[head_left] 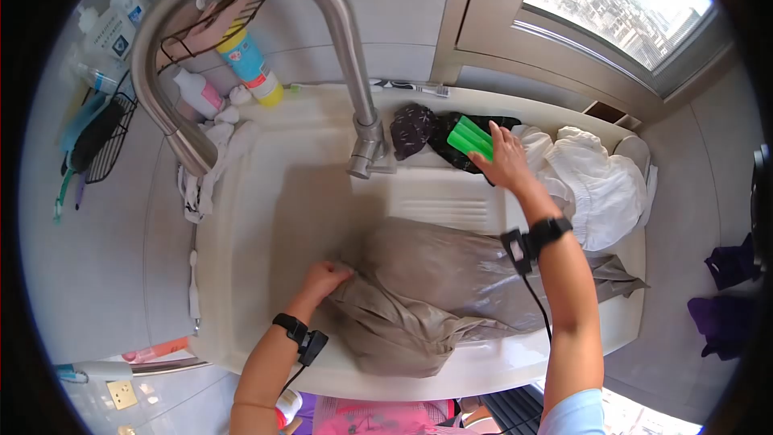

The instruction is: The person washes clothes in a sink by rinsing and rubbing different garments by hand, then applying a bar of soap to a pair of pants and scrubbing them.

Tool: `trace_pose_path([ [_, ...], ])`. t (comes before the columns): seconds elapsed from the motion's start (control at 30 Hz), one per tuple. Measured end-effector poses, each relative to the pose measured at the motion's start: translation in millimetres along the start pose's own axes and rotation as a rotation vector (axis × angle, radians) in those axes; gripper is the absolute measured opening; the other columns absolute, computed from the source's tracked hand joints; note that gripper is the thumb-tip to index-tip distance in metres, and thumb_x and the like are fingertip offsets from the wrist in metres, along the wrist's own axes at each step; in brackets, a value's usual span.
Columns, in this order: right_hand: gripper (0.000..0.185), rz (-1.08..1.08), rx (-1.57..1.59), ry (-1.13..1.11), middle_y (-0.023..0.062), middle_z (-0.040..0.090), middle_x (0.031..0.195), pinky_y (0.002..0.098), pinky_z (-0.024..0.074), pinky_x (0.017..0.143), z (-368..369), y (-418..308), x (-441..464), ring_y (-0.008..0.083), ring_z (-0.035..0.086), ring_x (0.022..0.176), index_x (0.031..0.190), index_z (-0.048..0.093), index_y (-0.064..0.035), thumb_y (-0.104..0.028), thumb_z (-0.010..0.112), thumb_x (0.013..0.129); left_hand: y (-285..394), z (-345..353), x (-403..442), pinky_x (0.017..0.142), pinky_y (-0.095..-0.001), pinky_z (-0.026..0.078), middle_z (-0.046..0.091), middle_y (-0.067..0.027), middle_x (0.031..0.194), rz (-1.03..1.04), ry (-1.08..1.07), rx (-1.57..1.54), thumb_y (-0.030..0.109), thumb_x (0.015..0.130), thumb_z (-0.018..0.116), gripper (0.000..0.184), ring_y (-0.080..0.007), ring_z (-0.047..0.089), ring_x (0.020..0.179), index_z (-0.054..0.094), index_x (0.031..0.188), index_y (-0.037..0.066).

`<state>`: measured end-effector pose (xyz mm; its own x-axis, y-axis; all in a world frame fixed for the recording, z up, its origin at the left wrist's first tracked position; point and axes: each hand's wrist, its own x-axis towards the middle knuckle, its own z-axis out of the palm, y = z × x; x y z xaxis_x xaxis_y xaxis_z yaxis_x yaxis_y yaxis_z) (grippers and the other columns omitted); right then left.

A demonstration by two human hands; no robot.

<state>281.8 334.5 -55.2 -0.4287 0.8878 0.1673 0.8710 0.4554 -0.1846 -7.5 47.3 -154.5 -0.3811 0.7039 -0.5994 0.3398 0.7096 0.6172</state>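
My right hand point(507, 163) reaches to the back of the sink, its thumb and fingers around the near end of a green ridged bar of laundry soap point(469, 138). Under and behind the soap lies a dark patterned cloth point(412, 130). My left hand point(328, 280) is closed on the edge of a wet grey-brown garment point(451, 274) at the left. That garment spreads across the ribbed washboard point(443, 208) part of the sink, and its left side meets cloudy water point(314, 217). White clothes point(592, 177) are bunched to the right of my right hand.
A tall metal faucet point(338, 16) arches over the left of the white sink point(241, 306). Bottles, a yellow-and-blue canister point(251, 64) and wire racks line the back left. Toothbrushes point(411, 87) lie on the back ledge. A window point(620, 4) is at the upper right.
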Motion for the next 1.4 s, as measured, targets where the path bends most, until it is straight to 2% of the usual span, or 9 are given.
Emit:
trace_pose_path([
  [0.17, 0.076, 0.054, -0.031, -0.355, 0.0184, 0.054, 0.111, 0.0434, 0.0404, 0.086, -17.4, -14.9, 28.8, 0.033, 0.051, 0.104, 0.121, 0.038, -0.0062, -0.048, 0.063, 0.063, -26.3, -9.9, -16.9, 0.059, -0.0305, 0.044, 0.057, -0.0081, 0.068, 0.262, 0.153, -0.017, 0.016, 0.068, 0.061, 0.022, -0.0173, 0.055, 0.064, 0.058, 0.077, -0.003],
  [0.33, 0.079, 0.068, 0.076, -0.175, 0.0184, 0.057, 0.104, 0.0421, 0.0442, 0.08, -28.7, -33.7, 10.7, 0.0361, 0.055, 0.095, 0.127, 0.029, -0.0096, -0.031, 0.066, 0.061, -36.4, -49.9, -74.7, 0.071, -0.036, 0.047, 0.058, -0.0103, 0.092, -0.153, -0.095, -1.262, -0.001, 0.067, 0.05, 0.031, -0.0225, 0.056, 0.08, 0.054, 0.097, -0.002],
  [0.5, 0.075, -0.074, 0.882, 0.01, 0.0158, 0.058, 0.101, 0.0385, 0.0477, 0.075, -33.7, -108.1, -83.8, 0.0345, 0.058, 0.089, 0.13, 0.026, -0.0098, -0.02, 0.065, 0.067, -35.3, -46.9, -108.2, 0.081, -0.0376, 0.047, 0.056, -0.0137, 0.101, -0.561, -0.432, -1.519, -0.006, 0.065, 0.045, 0.042, -0.0222, 0.056, 0.096, 0.049, 0.107, -0.003],
  [0.67, 0.08, -0.165, 0.606, -0.703, 0.0212, 0.056, 0.097, 0.0424, 0.0495, 0.068, -32.9, -221.6, -183.4, 0.0387, 0.058, 0.08, 0.132, 0.03, -0.0193, -0.032, 0.066, 0.061, -10.2, -46.7, -129.7, 0.081, -0.0374, 0.047, 0.055, -0.0132, 0.099, -0.176, -0.496, -0.986, -0.006, 0.064, 0.044, 0.046, -0.0269, 0.056, 0.094, 0.045, 0.11, -0.002],
  [0.83, 0.077, 0.143, 0.253, -0.562, 0.0228, 0.055, 0.092, 0.0432, 0.0494, 0.066, -35.6, -132.8, -197.1, 0.0362, 0.059, 0.08, 0.13, 0.031, -0.0261, -0.035, 0.065, 0.061, 19.1, -67.1, -139.9, 0.079, -0.0326, 0.046, 0.053, -0.0194, 0.102, 0.043, -0.587, 0.248, 0.007, 0.066, 0.053, 0.045, -0.0289, 0.056, 0.091, 0.043, 0.108, -0.004],
  [0.93, 0.077, 0.354, 0.193, -0.257, 0.0218, 0.056, 0.095, 0.0422, 0.0483, 0.072, -53.8, -25.3, -228.8, 0.0357, 0.058, 0.086, 0.131, 0.031, -0.0237, -0.031, 0.064, 0.062, 0.0, -64.6, -103.8, 0.083, -0.032, 0.044, 0.05, -0.023, 0.105, 0.198, -0.736, 0.421, 0.013, 0.064, 0.059, 0.051, -0.0317, 0.054, 0.092, 0.043, 0.109, -0.005],
  [1.07, 0.075, 0.638, 0.22, 0.035, 0.0177, 0.054, 0.109, 0.0409, 0.0458, 0.08, -70.9, 112.2, -286.2, 0.0339, 0.056, 0.094, 0.13, 0.03, -0.0182, -0.019, 0.063, 0.063, -3.1, -39.4, -71.0, 0.086, -0.037, 0.041, 0.049, -0.0219, 0.11, 0.528, -0.299, 0.527, 0.017, 0.063, 0.063, 0.059, -0.0328, 0.049, 0.1, 0.045, 0.114, -0.005],
  [1.17, 0.073, 0.63, 0.439, 0.207, 0.016, 0.053, 0.112, 0.0377, 0.0452, 0.082, -83.2, 114.6, -287.6, 0.0295, 0.056, 0.095, 0.129, 0.031, -0.0174, -0.014, 0.062, 0.064, 1.3, -15.7, -22.5, 0.09, -0.0384, 0.039, 0.048, -0.0206, 0.11, 0.503, -0.279, 0.049, 0.021, 0.062, 0.067, 0.058, -0.0352, 0.046, 0.104, 0.049, 0.113, -0.001],
  [1.4, 0.083, 0.445, 1.162, -0.136, 0.0105, 0.039, 0.124, 0.0316, 0.0385, 0.088, -85.4, -17.1, -214.9, 0.0215, 0.042, 0.111, 0.135, 0.022, -0.0181, -0.013, 0.064, 0.063, 30.8, 4.8, -12.4, 0.075, -0.0363, 0.044, 0.056, -0.0164, 0.095, 0.77, -0.147, 0.513, 0.02, 0.061, 0.066, 0.04, -0.0295, 0.054, 0.086, 0.057, 0.097, 0.003],
])
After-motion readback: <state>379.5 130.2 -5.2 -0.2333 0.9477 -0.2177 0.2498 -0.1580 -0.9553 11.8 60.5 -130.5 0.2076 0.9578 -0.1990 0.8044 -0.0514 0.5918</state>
